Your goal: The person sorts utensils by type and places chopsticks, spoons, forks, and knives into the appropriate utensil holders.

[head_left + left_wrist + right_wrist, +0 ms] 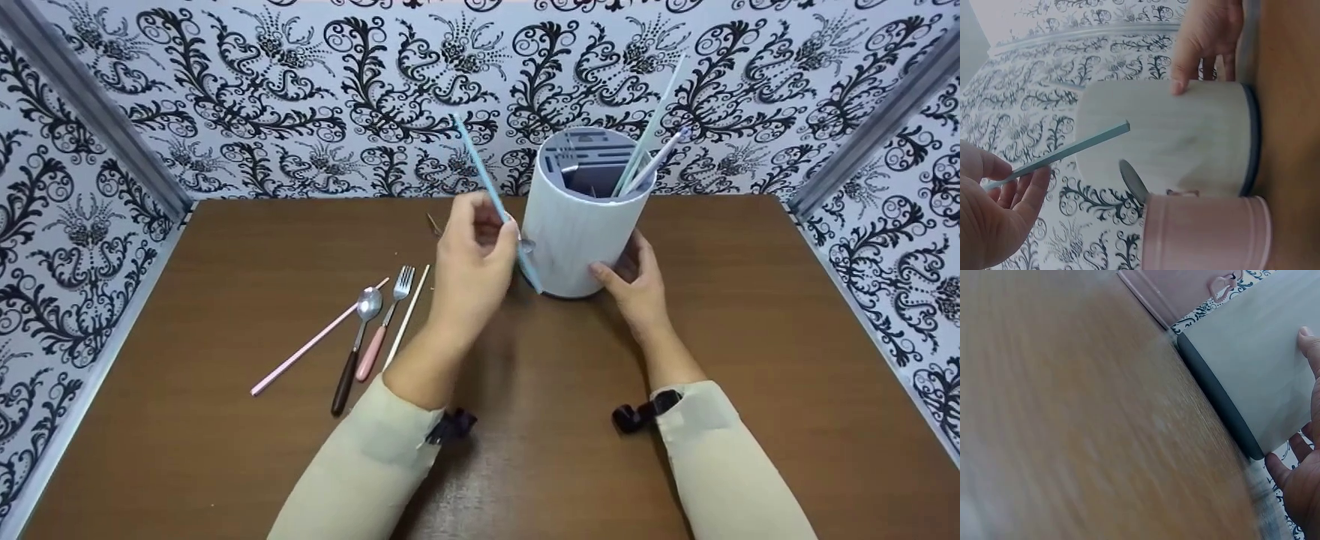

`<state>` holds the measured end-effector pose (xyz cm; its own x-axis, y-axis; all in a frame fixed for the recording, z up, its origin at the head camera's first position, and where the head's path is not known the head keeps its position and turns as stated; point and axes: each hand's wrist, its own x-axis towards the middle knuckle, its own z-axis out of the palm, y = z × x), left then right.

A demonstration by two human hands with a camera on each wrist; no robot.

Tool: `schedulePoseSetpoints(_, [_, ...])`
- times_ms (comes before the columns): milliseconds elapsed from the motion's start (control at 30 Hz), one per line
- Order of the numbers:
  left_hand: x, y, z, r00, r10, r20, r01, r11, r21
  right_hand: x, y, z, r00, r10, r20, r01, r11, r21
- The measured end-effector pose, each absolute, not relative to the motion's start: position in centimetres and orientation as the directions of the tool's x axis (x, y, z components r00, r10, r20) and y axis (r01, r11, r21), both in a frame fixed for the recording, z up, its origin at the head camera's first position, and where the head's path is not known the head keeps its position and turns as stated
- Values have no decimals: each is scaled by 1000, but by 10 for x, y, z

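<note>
A light blue chopstick (478,161) is pinched between the thumb and fingers of my left hand (471,266), slanting in front of the holder's left side. The left wrist view shows its squared end (1127,126). My right hand (637,289) grips the lower right side of a tall whitish utensil holder (577,240), thumb on the front and fingers round the back. Inside the holder's slotted grey top lean a pale green chopstick (660,112) and a white stick with a purplish tip (660,159). A dark band (1219,396) rings the holder's base.
Left on the brown table (225,300) lie a pink chopstick (307,345), a dark-handled spoon (345,379), a pink-handled fork (373,352) and a cream stick (407,315). Beside the holder, a pink cup (1207,233) contains a spoon (1132,180). Patterned walls (450,75) enclose the table.
</note>
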<state>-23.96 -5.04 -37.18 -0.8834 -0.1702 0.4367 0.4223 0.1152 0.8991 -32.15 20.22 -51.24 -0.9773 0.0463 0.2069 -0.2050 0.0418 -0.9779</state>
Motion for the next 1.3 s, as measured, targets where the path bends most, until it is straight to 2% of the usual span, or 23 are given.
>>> schedulePoseSetpoints(467, [-260, -19, -327, -817, -130, 562, 550, 117, 827, -323, 205, -513, -980, 44, 192, -188, 72, -979])
schedulePoseSetpoints(967, [-291, 13, -306, -803, -114, 585, 575, 110, 811, -323, 206, -516, -972, 22, 232, -230, 76, -970])
schedulePoseSetpoints(1300, [-307, 29, -320, -857, -53, 513, 486, 250, 838, -322, 203, -513, -970, 23, 241, -239, 57, -969])
